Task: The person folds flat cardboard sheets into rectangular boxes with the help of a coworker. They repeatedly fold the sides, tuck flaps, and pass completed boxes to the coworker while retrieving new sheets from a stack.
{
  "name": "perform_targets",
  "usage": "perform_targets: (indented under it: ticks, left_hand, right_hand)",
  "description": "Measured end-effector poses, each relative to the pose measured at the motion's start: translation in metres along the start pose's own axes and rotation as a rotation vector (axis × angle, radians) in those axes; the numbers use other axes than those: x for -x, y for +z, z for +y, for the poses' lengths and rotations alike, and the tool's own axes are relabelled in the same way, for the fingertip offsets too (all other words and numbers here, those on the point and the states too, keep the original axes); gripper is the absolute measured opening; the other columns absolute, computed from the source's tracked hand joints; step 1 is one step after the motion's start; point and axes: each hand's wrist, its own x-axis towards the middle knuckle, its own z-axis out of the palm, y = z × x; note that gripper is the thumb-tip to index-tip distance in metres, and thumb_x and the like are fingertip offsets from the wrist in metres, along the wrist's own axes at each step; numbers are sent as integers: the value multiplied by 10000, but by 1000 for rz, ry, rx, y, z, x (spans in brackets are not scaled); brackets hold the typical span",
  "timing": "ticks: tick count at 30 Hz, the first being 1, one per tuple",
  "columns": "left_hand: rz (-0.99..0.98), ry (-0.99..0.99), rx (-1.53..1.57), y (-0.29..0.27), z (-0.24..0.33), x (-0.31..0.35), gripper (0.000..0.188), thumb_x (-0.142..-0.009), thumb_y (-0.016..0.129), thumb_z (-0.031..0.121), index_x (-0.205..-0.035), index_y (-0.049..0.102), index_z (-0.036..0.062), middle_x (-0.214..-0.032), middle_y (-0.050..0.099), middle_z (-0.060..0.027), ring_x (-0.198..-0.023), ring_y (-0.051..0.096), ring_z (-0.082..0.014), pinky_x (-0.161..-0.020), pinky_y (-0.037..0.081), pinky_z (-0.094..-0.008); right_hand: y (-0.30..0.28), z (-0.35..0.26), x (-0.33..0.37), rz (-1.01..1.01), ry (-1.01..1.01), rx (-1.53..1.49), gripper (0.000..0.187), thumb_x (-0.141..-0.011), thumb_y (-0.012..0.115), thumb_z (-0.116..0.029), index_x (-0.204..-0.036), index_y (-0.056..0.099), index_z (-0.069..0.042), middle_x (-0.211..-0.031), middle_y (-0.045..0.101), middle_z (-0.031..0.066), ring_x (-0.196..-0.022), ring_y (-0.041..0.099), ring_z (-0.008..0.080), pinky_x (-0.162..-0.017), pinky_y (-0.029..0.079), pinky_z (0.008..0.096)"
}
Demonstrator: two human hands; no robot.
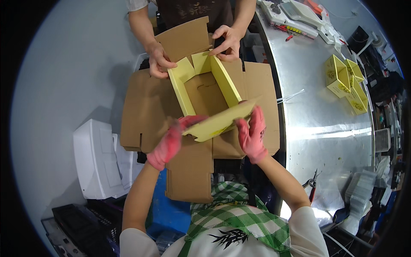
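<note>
A yellow cardboard box (pixel 225 79), brown inside, stands open in front of me on flat brown cardboard (pixel 147 107). My left hand (pixel 167 144), in a pink glove and smeared by motion, pinches the left end of the box's near flap (pixel 221 123). At the other end of that flap, the pink-gloved fingers of my right hand (pixel 253 135) close on its edge. The flap is tilted up from the box. Across from me, a co-worker's left hand (pixel 229 43) and right hand (pixel 159 60) hold the two far corners.
On the right runs a metal table (pixel 325 145) bearing several joined yellow boxes (pixel 347 83), pliers (pixel 313 185) and a white scale-like device (pixel 295 19). Clear plastic trays (pixel 360 192) are at its near right end. A white plastic case (pixel 94 158) stands on the left.
</note>
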Motion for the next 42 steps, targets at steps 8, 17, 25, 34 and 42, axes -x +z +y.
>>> perform_targets:
  ticks: [8,17,25,34,42]
  left_hand:
    - [475,12,248,42,-47,5,563,-887,467,-64,-1426,327,18,-1316,452,-89,-935,477,-126,-822,421,-237]
    - [420,210,-782,25,-8,7,420,-791,665,287,-1166,629,101,-1232,592,-51,-901,548,-232,-844,401,-389]
    - [-262,233,-1148,-4,18,-10,332,-737,665,459,-811,624,137,-768,584,32,-903,500,-205,-903,360,-407]
    - [-370,49,-259,18,-10,-54,568,-737,742,296,-1197,485,86,-772,620,-56,-822,571,-185,-705,470,-348]
    - [-1169,-551,-64,16,-5,-95,841,-717,706,373,-1403,349,44,-1269,367,-178,-1159,306,-318,-960,268,-402]
  right_hand:
    - [4,-13,-23,-159,-127,300,583,-720,768,-294,-1216,573,-58,-1146,554,158,-1021,541,335,-864,436,428]
    - [-15,-30,-76,-937,-558,699,953,-530,821,-373,-1372,428,-163,-1392,435,102,-1294,406,283,-1115,281,525]
    - [-11,-23,-75,-1144,-603,713,576,-584,798,-288,-1096,589,-125,-996,631,62,-1034,589,231,-1099,326,471]
    - [8,-15,-66,-949,-731,576,270,-708,719,-265,-878,617,-81,-799,619,55,-977,591,271,-1035,370,434]
    - [-5,31,7,-582,150,204,975,-612,813,-214,-1404,294,20,-1366,363,278,-1187,430,472,-1014,371,495]
